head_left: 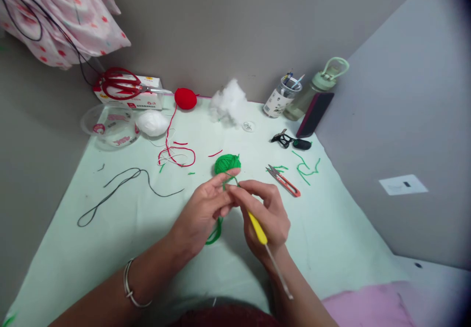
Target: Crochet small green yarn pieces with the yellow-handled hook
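Note:
My left hand (208,207) pinches green yarn, with a strand running over its raised index finger. In my right hand (267,214) is a crochet hook (258,229) with a yellow grip; one metal end sticks out back toward my forearm. The hook's working end meets the yarn between both hands, where fingers hide the detail. A ball of green yarn (227,163) lies just beyond my fingertips. Below my left hand hangs a loop of green yarn (215,234).
Orange thread snips (283,181) and green yarn scraps (307,169) lie right. Behind are a red yarn ball (186,99), white stuffing (230,102), a white yarn ball (152,122), red scissors (121,84), a plastic tub (117,138), a pencil jar (279,99) and a bottle (305,91). Black cord (121,180) lies left.

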{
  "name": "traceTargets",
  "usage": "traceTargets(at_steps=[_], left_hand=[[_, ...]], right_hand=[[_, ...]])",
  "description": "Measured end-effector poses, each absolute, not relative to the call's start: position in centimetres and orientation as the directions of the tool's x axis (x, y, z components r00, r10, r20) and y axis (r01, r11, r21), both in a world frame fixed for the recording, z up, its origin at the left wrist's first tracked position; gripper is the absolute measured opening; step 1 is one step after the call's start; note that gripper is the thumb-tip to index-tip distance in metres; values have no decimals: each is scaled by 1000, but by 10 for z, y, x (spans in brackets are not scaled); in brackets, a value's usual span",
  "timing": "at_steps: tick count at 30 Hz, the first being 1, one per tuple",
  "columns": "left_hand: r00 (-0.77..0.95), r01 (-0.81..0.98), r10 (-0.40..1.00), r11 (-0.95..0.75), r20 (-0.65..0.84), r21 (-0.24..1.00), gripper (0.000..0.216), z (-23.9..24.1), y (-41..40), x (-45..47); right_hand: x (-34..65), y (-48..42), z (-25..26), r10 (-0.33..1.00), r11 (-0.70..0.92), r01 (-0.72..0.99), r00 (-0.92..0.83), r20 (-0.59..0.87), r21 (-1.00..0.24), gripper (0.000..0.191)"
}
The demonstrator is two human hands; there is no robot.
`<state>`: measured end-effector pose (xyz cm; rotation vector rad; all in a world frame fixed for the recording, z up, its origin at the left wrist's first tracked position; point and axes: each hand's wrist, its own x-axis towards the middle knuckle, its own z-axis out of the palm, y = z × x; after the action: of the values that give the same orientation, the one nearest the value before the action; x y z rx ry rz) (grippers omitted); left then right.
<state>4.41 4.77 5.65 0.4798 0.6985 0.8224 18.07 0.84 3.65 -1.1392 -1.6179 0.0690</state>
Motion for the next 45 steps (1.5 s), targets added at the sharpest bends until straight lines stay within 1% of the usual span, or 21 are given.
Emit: traceTargets(at_steps=[3,6,8,10,12,13,15,17,19,20,24,27,31,33,35,37,40,43,45], left_hand=[[583,-496,710,696,-396,519,40,58,49,43],[602,-507,702,704,-381,497,39,58,54,37],[600,-514,715,688,-359,512,38,57,57,33],[602,-511,728,666,-328,543,35,56,58,30],[582,-493,753,627,-306,603,33,56,58,31],[563,-480,771,597,-296,642,33,55,57,32],[512,-447,813,528,-277,723,36,55,54,36],[469,-408,842,472,-265,781,42,56,52,38],[440,-385,856,452,-270,805,46,56,50,38],[434,-385,857,454,-277,804,47,57,50,38],[454,-433,832,520,-320,737,41,60,52,38],[489,-463,815,544,-310,699,34,61,53,38],[518,-457,808,540,-282,707,32,60,53,38],[511,-448,809,539,-290,713,31,60,52,37],[499,-435,812,536,-302,724,31,61,51,36],[490,-420,818,524,-301,741,30,61,51,35],[477,-403,837,480,-269,779,31,60,51,34],[453,-389,859,430,-237,815,35,60,51,33],[427,-368,876,394,-224,842,37,60,51,33]], right_hand=[[182,11,43,755,508,490,141,640,-708,36],[189,16,51,828,437,286,242,506,-853,23],[194,19,53,862,377,105,324,390,-920,16],[197,21,53,890,328,-77,360,280,-942,13],[198,22,52,920,290,-198,327,216,-936,14],[197,22,51,932,279,-216,296,210,-936,14],[193,21,49,941,283,-156,236,242,-946,13],[191,19,49,928,316,-41,220,300,-948,13],[190,18,49,915,330,36,233,329,-943,15],[190,17,49,916,326,46,233,328,-944,15],[192,18,49,926,316,14,213,311,-949,14],[192,20,48,930,297,-65,247,273,-953,13],[193,23,49,942,264,-190,261,211,-946,16],[194,23,50,948,261,-215,241,208,-941,17],[195,23,51,946,275,-203,231,228,-940,17],[196,21,52,937,299,-144,230,262,-943,18],[196,17,54,907,352,11,241,345,-936,18],[195,13,55,862,412,174,245,444,-895,19],[195,11,54,833,454,257,219,509,-853,21]])
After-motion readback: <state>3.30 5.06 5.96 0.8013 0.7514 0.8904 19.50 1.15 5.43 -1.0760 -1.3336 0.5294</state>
